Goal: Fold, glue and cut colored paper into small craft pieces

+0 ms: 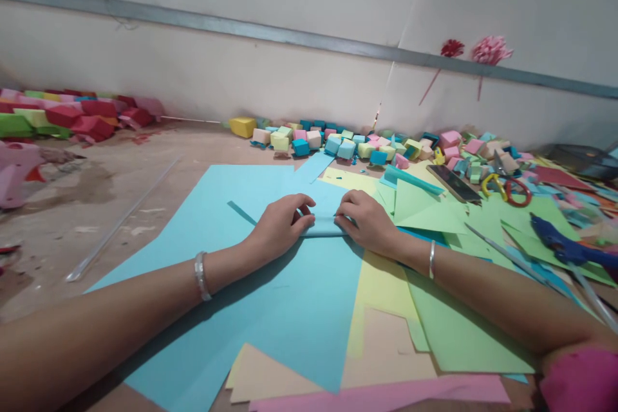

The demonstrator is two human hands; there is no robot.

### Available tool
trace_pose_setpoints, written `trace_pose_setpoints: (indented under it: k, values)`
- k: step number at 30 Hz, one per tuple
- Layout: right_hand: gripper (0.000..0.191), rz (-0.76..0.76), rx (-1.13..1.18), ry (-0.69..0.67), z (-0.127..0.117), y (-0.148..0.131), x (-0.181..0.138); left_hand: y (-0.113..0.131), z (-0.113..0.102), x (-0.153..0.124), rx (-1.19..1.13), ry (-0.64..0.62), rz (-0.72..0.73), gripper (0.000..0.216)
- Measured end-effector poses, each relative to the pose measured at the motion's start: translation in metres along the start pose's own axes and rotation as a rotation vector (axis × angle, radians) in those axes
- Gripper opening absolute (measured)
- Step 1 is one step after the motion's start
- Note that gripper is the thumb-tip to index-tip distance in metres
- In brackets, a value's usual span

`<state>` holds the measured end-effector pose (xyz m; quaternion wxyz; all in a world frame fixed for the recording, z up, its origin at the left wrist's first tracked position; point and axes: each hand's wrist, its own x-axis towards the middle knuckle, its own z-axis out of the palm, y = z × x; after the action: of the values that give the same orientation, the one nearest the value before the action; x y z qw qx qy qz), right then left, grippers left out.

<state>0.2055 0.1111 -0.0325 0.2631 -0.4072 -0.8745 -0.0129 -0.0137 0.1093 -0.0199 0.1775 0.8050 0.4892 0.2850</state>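
Observation:
My left hand (281,225) and my right hand (365,221) both press with curled fingers on a small folded piece of light blue paper (324,225), one at each end. The piece lies on a large light blue sheet (251,283) spread on the floor. Each wrist wears a silver bangle. Yellow (379,290) and green (458,328) sheets lie under my right forearm.
Several small paper cubes (347,145) in many colours lie by the wall ahead. Scissors (506,185), a dark phone (452,183) and a blue glue gun (564,246) are at the right. Red and green paper boxes (72,116) and a pink glue gun (17,170) are at the left. A thin rod (120,222) lies on the floor.

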Motion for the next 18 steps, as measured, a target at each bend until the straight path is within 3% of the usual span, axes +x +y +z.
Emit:
trace_pose_setpoints:
  k: [4,10,14,18]
  values:
    - [0.014,-0.051,-0.032,0.020,0.0025,0.0013,0.0018,-0.0033,0.0012,-0.0002,0.095,0.011,0.031,0.023]
    - [0.005,-0.015,-0.043,-0.074,0.0032,0.0001,0.0016,-0.0066,0.0029,-0.0022,0.384,0.000,0.159,0.036]
    - [0.027,-0.005,-0.061,-0.038,0.0048,0.0000,-0.0006,-0.0068,0.0042,-0.0026,0.388,-0.066,0.177,0.037]
    - [0.039,-0.043,-0.073,-0.014,0.0066,0.0032,-0.0014,-0.0037,0.0022,-0.0032,0.304,0.010,0.163,0.048]
